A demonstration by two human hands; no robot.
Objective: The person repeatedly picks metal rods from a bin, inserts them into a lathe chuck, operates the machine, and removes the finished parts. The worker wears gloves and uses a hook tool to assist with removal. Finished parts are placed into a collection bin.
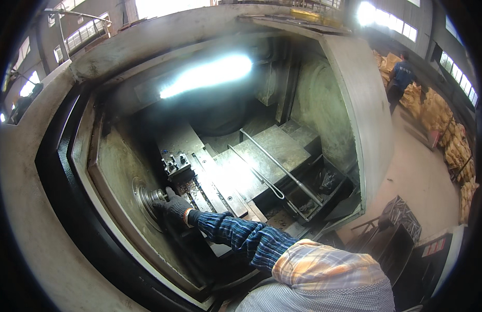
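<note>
My right hand (172, 206), in a dark knitted glove, reaches left to a lathe's spindle chuck (150, 197). Its fingers close around a short metal part (161, 194) at the chuck's front; the glove hides much of their contact. Just right of the hand, a tool post with upright bolts (176, 166) sits on the slotted cross slide (205, 183), among metal chips. A long metal rod with a bent end (278, 162) and a looped metal rod (260, 177) lie across the flat metal cover (264, 152). My left hand is out of view.
The machine's enclosure (371, 128) frames the work area, with a bright lamp (209, 76) above. Outside at right, a person (402, 78) stands by stacked yellowish bags (436, 109). A metal bin of rods (402, 218) stands at lower right.
</note>
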